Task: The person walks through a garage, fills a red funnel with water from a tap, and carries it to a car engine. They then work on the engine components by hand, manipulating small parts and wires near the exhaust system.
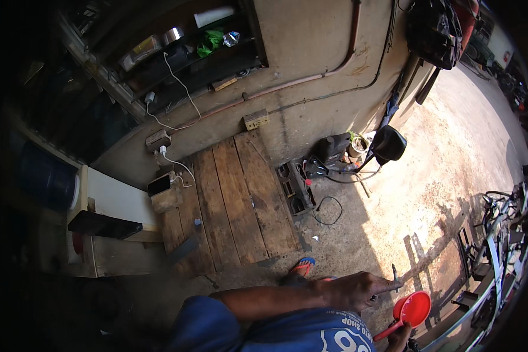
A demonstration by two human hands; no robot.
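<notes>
My left hand (361, 290) reaches across my body from a blue sleeve, its fingers closed. At its fingertips stands a thin, dark, pen-like stick (395, 277); its exact kind is too small to make out. My right hand (400, 338), partly cut off by the lower edge, grips a red plastic dipper (413, 309) by its handle. The dipper's round mouth faces up, just right of and below the left fingertips. Its inside looks red, and I cannot tell whether it holds anything.
A low wooden plank platform (229, 199) carries a phone (161, 185) on charge. Beside it lie a dark tool tray (293, 188) and a black jug (332, 148). Metal frames and cables (496, 258) crowd the right edge. A shelf (217, 50) hangs above.
</notes>
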